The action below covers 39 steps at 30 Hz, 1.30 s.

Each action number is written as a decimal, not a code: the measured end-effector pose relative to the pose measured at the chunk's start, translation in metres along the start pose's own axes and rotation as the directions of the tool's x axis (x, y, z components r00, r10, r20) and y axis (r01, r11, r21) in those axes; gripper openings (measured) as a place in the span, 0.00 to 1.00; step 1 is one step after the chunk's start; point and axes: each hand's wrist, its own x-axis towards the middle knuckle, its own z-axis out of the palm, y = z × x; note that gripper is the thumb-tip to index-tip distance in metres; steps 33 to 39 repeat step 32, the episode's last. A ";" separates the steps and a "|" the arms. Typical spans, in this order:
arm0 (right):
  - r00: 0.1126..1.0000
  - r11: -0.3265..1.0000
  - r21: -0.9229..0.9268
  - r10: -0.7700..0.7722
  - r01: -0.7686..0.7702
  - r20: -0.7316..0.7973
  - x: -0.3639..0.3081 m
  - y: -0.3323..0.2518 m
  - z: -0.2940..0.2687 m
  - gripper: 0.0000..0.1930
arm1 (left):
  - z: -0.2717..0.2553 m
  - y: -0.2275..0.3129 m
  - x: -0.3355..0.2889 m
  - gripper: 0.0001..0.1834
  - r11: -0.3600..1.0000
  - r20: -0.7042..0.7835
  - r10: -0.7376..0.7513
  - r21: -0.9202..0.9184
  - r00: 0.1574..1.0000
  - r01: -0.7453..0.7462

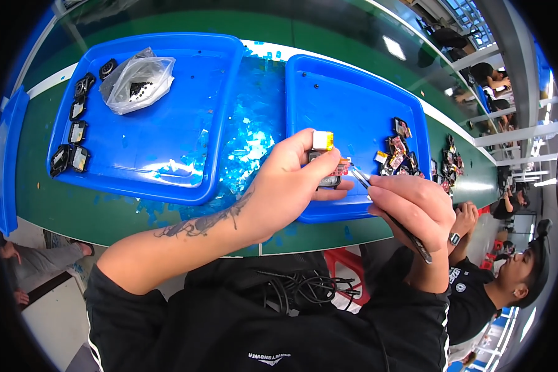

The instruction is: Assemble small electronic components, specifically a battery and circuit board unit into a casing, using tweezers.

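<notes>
My left hand (285,180) grips a small electronic device over the near left part of the right-hand blue tray. A white and yellow battery-like block (322,141) stands up at its far end. Beside my thumb shows a small red circuit board (341,168), and a dark housing (330,181) sits below it. My right hand (415,201) is closed round a pair of dark tweezers (420,247), held like a pen. Their tips meet or nearly meet the board's right edge; whether they pinch anything is too small to tell.
The right blue tray (295,62) holds several circuit assemblies (395,155), with more piled on the table (451,162) beyond. In the left blue tray (228,44) lie a clear bag of small black parts (141,84) and several black housings (77,132). Blue film scraps (248,139) cover the gap. A co-worker (487,297) sits right.
</notes>
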 end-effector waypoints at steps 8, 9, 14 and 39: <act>1.000 1.000 -0.013 -0.001 0.001 0.011 0.000 0.006 0.006 0.15 | -0.002 -0.003 0.000 0.10 1.000 0.028 0.013 0.012 1.000 -0.013; 1.000 1.000 -0.013 -0.001 0.002 0.013 0.001 0.006 0.006 0.15 | -0.002 -0.002 0.000 0.10 1.000 0.031 0.009 0.009 0.999 -0.009; 0.998 0.998 -0.033 -0.050 0.051 0.046 0.006 0.005 0.006 0.14 | -0.004 -0.003 -0.001 0.10 1.000 0.040 0.014 -0.005 0.999 -0.013; 0.591 0.467 0.632 0.806 -0.618 -0.017 -0.001 -0.003 0.016 0.08 | -0.006 -0.003 0.001 0.37 0.964 0.276 0.265 -0.042 0.924 -0.264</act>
